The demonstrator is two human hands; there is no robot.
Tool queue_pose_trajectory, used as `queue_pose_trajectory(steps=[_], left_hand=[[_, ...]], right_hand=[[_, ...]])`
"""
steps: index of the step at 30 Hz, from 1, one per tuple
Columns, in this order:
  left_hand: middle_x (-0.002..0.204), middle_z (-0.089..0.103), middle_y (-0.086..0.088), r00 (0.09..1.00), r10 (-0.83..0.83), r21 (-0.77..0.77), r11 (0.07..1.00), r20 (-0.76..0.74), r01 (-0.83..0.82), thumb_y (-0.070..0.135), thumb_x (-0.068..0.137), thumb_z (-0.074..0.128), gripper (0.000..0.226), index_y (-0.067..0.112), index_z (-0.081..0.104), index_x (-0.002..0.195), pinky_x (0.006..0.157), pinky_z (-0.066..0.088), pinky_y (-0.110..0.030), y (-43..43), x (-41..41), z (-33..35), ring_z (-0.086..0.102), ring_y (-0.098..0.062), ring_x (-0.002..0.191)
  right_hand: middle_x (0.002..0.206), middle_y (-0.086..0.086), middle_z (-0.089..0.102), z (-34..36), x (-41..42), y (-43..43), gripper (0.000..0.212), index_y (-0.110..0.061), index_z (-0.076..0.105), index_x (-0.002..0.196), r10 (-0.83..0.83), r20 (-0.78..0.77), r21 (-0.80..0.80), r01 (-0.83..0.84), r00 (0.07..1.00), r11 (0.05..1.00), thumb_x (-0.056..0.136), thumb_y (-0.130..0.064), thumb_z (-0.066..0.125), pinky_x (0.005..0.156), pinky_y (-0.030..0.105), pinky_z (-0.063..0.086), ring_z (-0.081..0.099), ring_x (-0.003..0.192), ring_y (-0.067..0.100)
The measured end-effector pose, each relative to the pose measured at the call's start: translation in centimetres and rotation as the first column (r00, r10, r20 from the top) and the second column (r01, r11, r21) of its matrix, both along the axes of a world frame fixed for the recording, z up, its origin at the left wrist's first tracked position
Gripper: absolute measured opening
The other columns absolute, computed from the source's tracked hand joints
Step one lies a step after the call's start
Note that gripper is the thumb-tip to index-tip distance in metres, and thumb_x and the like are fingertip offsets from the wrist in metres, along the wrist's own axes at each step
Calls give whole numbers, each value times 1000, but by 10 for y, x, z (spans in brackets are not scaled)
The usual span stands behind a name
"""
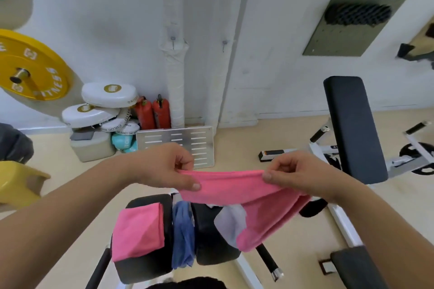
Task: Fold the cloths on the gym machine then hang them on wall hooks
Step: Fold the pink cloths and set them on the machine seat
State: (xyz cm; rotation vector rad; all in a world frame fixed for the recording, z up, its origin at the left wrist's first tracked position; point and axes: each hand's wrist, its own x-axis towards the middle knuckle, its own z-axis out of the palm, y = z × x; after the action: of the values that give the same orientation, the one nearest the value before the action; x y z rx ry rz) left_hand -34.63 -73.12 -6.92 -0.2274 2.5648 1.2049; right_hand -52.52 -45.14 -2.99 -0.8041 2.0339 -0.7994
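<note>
A pink cloth (pixel 234 189) hangs stretched between my hands above the gym machine. My left hand (pixel 169 168) pinches its left top edge and my right hand (pixel 296 172) pinches its right top edge. Below, the machine's black pads (pixel 211 239) carry a folded pink cloth (pixel 138 230) on the left, a blue cloth (pixel 184 234) draped in the gap, and a white cloth (pixel 231 223) partly hidden behind the held one. Two small wall hooks (pixel 173 40) (pixel 224 43) sit on the white wall ahead.
A black bench pad (pixel 352 129) on a white frame stands to the right. White boxing pads (pixel 105 103), red extinguishers (pixel 153 114) and a slotted metal plate (pixel 180 145) line the wall. A yellow weight plate (pixel 30 65) is at left, a yellow stool (pixel 16 180) lower left.
</note>
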Motion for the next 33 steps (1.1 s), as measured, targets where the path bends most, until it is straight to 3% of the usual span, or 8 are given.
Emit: queue_pose_trajectory(steps=[7, 11, 17, 20, 23, 27, 30, 33], left_hand=[[77, 67, 7, 960, 214, 110, 974, -180, -196, 32, 97, 67, 14, 26, 72, 86, 72, 50, -24, 61, -29, 16, 59, -1, 71], [86, 71, 22, 901, 238, 46, 970, -364, -238, 21, 96, 68, 15, 34, 74, 95, 75, 49, -13, 129, -49, 28, 65, 2, 81], [100, 62, 19, 732, 249, 54, 959, -634, -280, 11, 85, 79, 13, 24, 76, 86, 73, 49, -14, 209, -68, 6, 65, -8, 91], [134, 59, 12, 671, 243, -32, 929, -700, -370, 19, 82, 81, 9, 26, 75, 83, 101, 45, -21, 225, -62, -7, 58, -9, 123], [112, 72, 13, 704, 231, -45, 936, -672, -349, 14, 83, 80, 10, 21, 73, 81, 92, 49, -20, 238, -54, -11, 66, -2, 105], [82, 73, 11, 635, 445, 79, 852, -631, -518, 8, 81, 77, 20, 26, 70, 76, 72, 50, -14, 245, -45, -9, 64, 2, 74], [83, 73, 9, 587, 534, 80, 777, -609, -624, 4, 83, 77, 17, 20, 73, 79, 74, 49, -11, 239, -37, -10, 66, -4, 78], [81, 72, 12, 478, 651, 131, 661, -590, -739, 6, 85, 77, 12, 18, 74, 83, 74, 47, -7, 231, -22, -6, 66, -2, 82]], right_hand=[[83, 10, 74, -17, -36, 57, 17, -14, 76, 87, -301, 8, -195, 297, 953, 935, 88, -31, 80, 75, 33, 50, 66, 78, 19], [94, 2, 81, -10, -32, 75, 8, -22, 82, 95, -187, 32, -293, 188, 982, 938, 93, -25, 75, 78, 26, 56, 75, 88, 12], [93, -2, 80, -2, -25, 92, 13, -34, 79, 98, -29, -107, -335, -9, 994, 942, 98, -26, 69, 94, 44, 58, 74, 96, 22], [95, -3, 79, -6, -24, 104, 18, -37, 78, 102, 108, -138, -289, -145, 985, 946, 99, -25, 65, 94, 40, 58, 73, 96, 18], [93, -2, 80, -18, -24, 112, 17, -34, 80, 100, 149, -133, -310, -184, 980, 933, 98, -22, 68, 90, 36, 57, 73, 94, 17], [72, 9, 64, -55, -36, 121, 14, -18, 74, 91, 169, -1, -289, -162, 986, 944, 94, -31, 74, 64, 36, 43, 54, 67, 18], [76, 2, 51, -99, -40, 138, 49, -3, 62, 86, 234, 100, -133, -220, 967, 966, 91, -51, 71, 70, 34, 36, 46, 73, 14], [80, 1, 52, -137, -45, 159, 51, -14, 64, 80, 188, 175, -71, -178, 966, 982, 84, -64, 72, 78, 36, 34, 47, 79, 15]])
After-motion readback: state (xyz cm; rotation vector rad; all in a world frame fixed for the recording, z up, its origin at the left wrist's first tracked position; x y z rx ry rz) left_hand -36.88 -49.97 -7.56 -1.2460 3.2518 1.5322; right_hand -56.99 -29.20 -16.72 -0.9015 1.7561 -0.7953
